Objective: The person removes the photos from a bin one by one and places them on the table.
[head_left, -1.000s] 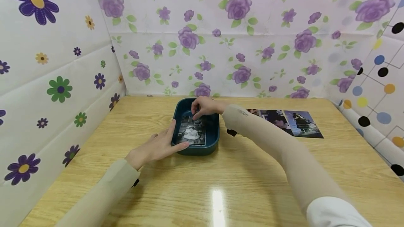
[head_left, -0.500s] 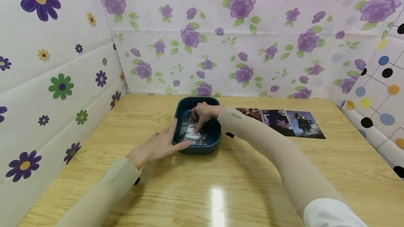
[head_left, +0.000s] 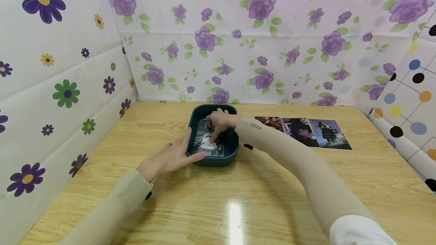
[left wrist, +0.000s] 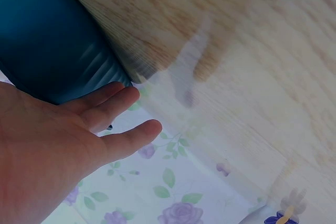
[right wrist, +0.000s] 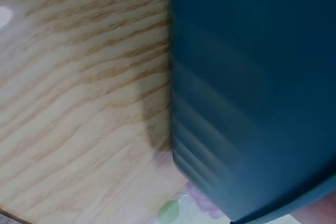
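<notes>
A dark teal, rounded rectangular box (head_left: 215, 162) stands on the table with a black-and-white photo (head_left: 201, 147) inside it. My right hand (head_left: 220, 120) reaches into the box from the right. Its thumb lies on the photo's face, while bent fingers are at the far part of the print; their tips are hidden. At the near left corner, my left hand (head_left: 168, 158) touches the rim with spread, straight fingers. The left wrist view shows this hand (left wrist: 68, 140) against the outer wall of the box (left wrist: 58, 40). Mostly outer box wall (right wrist: 252, 87) fills the right wrist view.
Right of the box, several colour photos lie in a row on the wooden table (head_left: 190, 207): a brownish one (head_left: 270, 122), a dark purple one (head_left: 299, 129) and a blue-grey one (head_left: 329, 134). The right forearm partly covers them. Flower-printed sheets (head_left: 163, 22) wall in the back and left.
My right hand has gone deeper into the box, its thumb moving nearer over the photo. The photo's far edge now shows higher up than before. My left hand stays at the rim.
</notes>
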The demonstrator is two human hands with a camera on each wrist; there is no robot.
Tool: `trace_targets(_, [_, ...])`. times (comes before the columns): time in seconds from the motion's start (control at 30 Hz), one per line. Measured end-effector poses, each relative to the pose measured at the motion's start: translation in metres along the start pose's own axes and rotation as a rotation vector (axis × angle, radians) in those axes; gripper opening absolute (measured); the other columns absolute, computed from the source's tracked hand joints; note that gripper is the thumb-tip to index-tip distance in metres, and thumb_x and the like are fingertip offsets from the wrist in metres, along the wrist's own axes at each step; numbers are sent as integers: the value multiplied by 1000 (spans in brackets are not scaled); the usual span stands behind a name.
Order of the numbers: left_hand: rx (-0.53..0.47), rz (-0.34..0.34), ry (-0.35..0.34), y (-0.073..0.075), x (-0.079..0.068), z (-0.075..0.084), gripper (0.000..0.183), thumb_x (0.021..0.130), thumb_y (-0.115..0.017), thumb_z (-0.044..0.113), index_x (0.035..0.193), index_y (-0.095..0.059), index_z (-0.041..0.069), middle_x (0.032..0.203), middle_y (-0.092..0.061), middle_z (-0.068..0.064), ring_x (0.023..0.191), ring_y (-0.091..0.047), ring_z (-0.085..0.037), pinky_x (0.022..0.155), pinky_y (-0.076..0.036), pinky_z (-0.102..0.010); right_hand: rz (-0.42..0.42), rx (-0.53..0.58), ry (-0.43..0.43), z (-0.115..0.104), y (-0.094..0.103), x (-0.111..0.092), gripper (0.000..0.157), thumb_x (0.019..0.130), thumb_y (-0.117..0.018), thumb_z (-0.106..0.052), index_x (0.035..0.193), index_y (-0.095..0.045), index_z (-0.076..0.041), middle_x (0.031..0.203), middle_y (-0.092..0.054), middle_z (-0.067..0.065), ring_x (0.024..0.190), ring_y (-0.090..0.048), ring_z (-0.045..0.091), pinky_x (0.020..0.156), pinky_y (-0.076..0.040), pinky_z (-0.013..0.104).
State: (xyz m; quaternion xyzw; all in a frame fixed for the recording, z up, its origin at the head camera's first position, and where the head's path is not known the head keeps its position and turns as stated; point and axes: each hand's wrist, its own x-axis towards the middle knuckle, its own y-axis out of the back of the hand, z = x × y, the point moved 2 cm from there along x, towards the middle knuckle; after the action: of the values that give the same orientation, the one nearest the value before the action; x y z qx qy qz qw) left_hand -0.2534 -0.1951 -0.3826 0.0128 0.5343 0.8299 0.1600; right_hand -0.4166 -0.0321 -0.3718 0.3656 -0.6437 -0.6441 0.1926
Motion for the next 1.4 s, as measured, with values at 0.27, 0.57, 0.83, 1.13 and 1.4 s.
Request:
trace_targets(0.27, [0,15,-6,-1,1,1,110,83,-38,82,155,15,17,161,-18,-15,146,-29,-35,110,-16,-70,108,135,57,-4,4,-4,43,76,-82,-38,103,-61,-12,107,-53,6,93,-47,20,82,-35,37])
trace_targets(0.57, [-6,-2,7,-2,1,0,108,84,-36,82,154,16,19,161,-17,-16,145,-29,-35,111,-15,-69,175,652,54,9,42,-20,27,83,-69,2,109,-62,-2,111,-60,13,88,-51,17,75,-45,26])
trace_targets(0.83, [4,3,10,-2,0,1,109,84,-37,82,154,16,19,161,-18,-16,145,-28,-37,111,-14,-69,261,802,-25,69,91,-66,30,84,-63,5,112,-57,-3,119,-55,12,100,-50,21,81,-47,31])
trace_targets(1.13, [14,7,-1,-4,5,1,110,83,-37,82,154,16,17,162,-11,-13,147,-24,-37,112,-13,-70,282,728,-222,194,78,-172,28,76,-60,10,100,-52,-1,99,-54,7,88,-49,21,74,-48,33])
trace_targets(1.4, [8,19,1,-4,5,0,111,83,-37,82,154,16,15,162,-10,-15,147,-23,-37,112,-14,-68,160,427,-362,278,53,-270,23,70,-52,14,90,-50,4,85,-47,8,69,-40,16,60,-37,28])
